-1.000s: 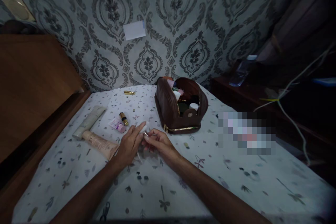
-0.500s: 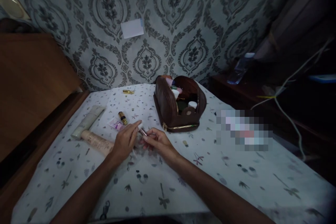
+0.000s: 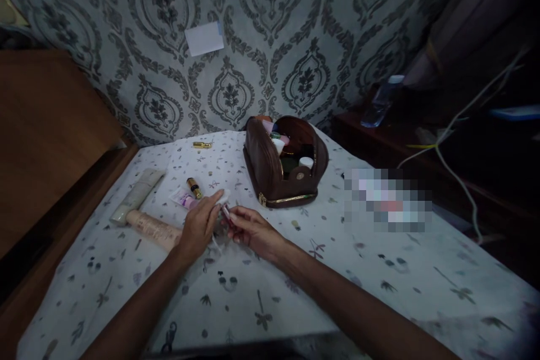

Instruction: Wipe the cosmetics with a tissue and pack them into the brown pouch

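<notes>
My left hand (image 3: 199, 226) is closed on a white wipe (image 3: 223, 197), which shows above its fingertips and hangs below the palm. Between the fingertips of my right hand (image 3: 252, 229) is a small, shiny, pinkish tube (image 3: 226, 212), tilted, its upper end touching the wipe. Its exact kind is too small to tell. Left of my hands lie a beige squeeze tube (image 3: 152, 229), a grey-green tube (image 3: 138, 196), a white and pink tube (image 3: 184, 198) and a black and gold lipstick (image 3: 193, 187). The beige tube's near end is hidden behind my left hand.
An open brown makeup bag (image 3: 287, 163) holding several cosmetics stands beyond my right hand. Farther back lies a gold tube (image 3: 202, 145). A blurred-out item (image 3: 388, 200) is at the right. A plastic bottle (image 3: 382, 102) stands near a white cable (image 3: 459, 180). A wooden panel (image 3: 54, 140) borders the left.
The small tube has tipped more upright in my right hand, and more of the wipe shows over my left fingertips. The whole view has shifted slightly.
</notes>
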Tool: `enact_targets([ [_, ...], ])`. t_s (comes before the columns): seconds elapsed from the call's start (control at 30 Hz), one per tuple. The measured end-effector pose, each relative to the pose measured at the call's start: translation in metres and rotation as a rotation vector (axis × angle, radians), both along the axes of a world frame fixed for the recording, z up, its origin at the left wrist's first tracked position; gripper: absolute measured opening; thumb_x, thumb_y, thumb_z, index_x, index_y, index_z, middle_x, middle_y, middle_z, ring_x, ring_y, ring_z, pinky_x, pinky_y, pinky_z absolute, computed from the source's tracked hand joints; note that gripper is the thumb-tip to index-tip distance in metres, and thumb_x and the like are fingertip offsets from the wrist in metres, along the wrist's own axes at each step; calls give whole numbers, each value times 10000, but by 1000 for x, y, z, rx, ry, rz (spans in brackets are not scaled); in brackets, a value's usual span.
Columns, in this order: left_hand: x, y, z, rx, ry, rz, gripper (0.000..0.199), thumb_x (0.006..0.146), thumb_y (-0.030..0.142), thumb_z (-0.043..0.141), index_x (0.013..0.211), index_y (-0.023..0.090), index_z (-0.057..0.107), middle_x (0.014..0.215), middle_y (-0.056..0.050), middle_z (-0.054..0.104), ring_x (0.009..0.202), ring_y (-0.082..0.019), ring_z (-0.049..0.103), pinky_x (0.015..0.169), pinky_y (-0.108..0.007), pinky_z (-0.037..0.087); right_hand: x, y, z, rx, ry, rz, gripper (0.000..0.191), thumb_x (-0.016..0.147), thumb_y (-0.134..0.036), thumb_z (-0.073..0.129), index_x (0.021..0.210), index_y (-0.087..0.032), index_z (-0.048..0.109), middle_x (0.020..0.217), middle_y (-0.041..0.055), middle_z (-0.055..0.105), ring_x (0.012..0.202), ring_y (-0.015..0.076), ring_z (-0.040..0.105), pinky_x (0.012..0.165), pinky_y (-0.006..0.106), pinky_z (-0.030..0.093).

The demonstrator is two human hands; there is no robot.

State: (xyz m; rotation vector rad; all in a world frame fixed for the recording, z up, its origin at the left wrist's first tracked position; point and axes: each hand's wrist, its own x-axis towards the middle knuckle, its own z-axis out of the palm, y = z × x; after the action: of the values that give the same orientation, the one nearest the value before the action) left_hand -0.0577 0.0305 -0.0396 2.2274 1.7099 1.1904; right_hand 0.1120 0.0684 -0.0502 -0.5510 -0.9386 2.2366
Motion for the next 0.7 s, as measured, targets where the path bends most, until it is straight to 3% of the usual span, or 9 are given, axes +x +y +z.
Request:
enact_targets([
  [0.2, 9, -5, 6, -32, 147, -62, 416, 1029, 334, 332, 1346, 190, 560, 949, -81, 657, 863, -177, 626, 811, -317, 524, -2, 5, -5, -81, 20, -84, 357, 564, -327, 904, 771, -140, 681, 676, -31, 643, 466, 30, 485, 408, 159, 307],
  [0.4, 11, -6, 5, 2, 162, -89, 409, 1027, 325, 342, 1357, 213, 556, 922, -59, 598, 828, -158, 590, 764, -280, 512, -4, 6, -6, -112, 80, -156, 373, 547, -285, 905, 809, -157, 672, 667, -23, 654, 501, 61, 533, 432, 171, 341],
  [0.57, 7, -4, 5, 26, 83, -52, 428, 1024, 296, 342, 1420, 221, 485, 1008, -70, 618, 904, -167, 600, 830, -301, 505, -1, 8, -4, -124, 113, -102, 385, 631, -292, 871, 942, -179, 673, 722, 14, 710, 505, 72, 545, 432, 167, 343],
  [0.7, 3, -2, 7, 42, 52, 19, 440, 1021, 313, 352, 1440, 225, 448, 1237, -109, 629, 1133, -220, 573, 964, -374, 472, 1, 8, -1, -103, 121, -42, 384, 693, -303, 836, 1026, -175, 695, 774, 38, 731, 542, 78, 573, 454, 166, 375],
])
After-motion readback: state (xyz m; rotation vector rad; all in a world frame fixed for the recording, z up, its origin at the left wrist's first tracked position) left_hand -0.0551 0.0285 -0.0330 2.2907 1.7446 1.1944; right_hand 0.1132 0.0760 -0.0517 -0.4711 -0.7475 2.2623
